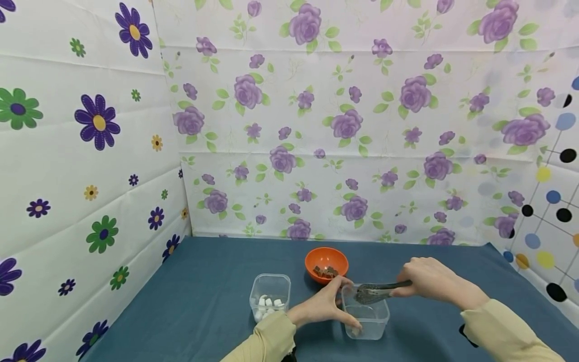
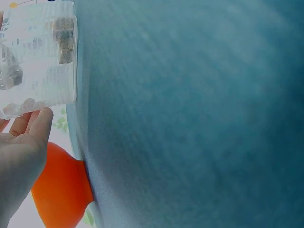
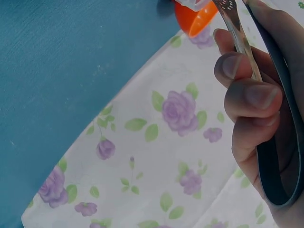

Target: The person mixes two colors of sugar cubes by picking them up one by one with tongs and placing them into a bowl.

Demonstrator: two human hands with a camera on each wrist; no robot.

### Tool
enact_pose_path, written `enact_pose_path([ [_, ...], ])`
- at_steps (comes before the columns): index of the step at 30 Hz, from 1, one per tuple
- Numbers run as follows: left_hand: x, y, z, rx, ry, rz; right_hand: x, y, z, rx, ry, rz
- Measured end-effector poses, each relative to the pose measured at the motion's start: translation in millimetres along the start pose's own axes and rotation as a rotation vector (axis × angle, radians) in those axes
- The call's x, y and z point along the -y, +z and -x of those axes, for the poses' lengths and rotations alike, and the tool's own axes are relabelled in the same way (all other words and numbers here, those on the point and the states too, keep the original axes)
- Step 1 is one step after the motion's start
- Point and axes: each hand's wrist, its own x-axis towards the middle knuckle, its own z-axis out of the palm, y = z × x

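a cloth of purple roses [image 1: 346, 123] hangs behind, with a daisy cloth [image 1: 45, 166] at left and a cloth of coloured dots [image 1: 545, 216] at right. below spreads a dark blue table [image 1: 203, 286]. the right hand [image 1: 431, 279], in a pale khaki sleeve [image 1: 506, 329], has its fingers curled round the tongs; the left hand [image 1: 321, 304] holds the clear tub [image 1: 371, 329] from its left, thumb on the near side and fingers on the far. that tub stands on the table, nearer than the bowl. a second tub [image 1: 271, 281] stands left of the left hand, and the orange bowl [image 1: 329, 255] sits behind, between the two tubs. the tongs [image 1: 373, 292], metal with a dark handle, point left at the clear tub's mouth; i cannot tell whether their tips grip anything. the second tub contains white pieces [image 1: 269, 302]; brown chunks [image 1: 325, 272] lie in the bowl.
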Motion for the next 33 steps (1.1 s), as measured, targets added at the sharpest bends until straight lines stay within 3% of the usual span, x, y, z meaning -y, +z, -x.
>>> enact_pose_path([
  [9, 0.1, -0.6, -0.2, 0.010, 0.013, 0.004, 3, -17, 11.8, -0.024, 0.048, -0.003],
  [18, 0.5, -0.4, 0.2, 0.003, 0.000, 0.011, -3, -33, 13.8, -0.069, 0.060, 0.060],
  [33, 0.6, -0.6, 0.0, 0.012, 0.009, 0.003, -11, -33, -8.5, -0.113, 0.075, 0.167],
])
